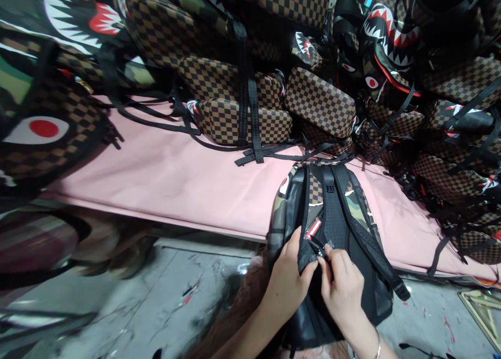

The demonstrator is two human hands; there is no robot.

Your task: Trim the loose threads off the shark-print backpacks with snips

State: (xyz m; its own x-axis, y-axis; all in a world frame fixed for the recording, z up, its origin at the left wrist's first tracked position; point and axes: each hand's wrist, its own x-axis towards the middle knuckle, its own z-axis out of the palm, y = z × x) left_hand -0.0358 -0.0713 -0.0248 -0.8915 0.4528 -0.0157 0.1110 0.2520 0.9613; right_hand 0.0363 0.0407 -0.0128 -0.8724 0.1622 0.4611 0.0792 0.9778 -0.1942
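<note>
A black backpack with camouflage and brown checkered panels leans against the table edge, its back panel and shoulder straps facing me. My left hand is closed around the lower part of the left-hand shoulder strap, thumb and fingers pressed on it. Close beside it, my right hand pinches a small shiny piece by the strap, possibly clear plastic or a metal fitting; it is too small to tell. A red and white label shows on the strap just above my fingers. The right-hand shoulder strap hangs loose.
A pink-covered table runs across the view. Piled checkered backpacks with dangling black straps fill its back and right side. A large shark-eye bag lies at left. Thread scraps litter the grey floor; a metal frame stands lower right.
</note>
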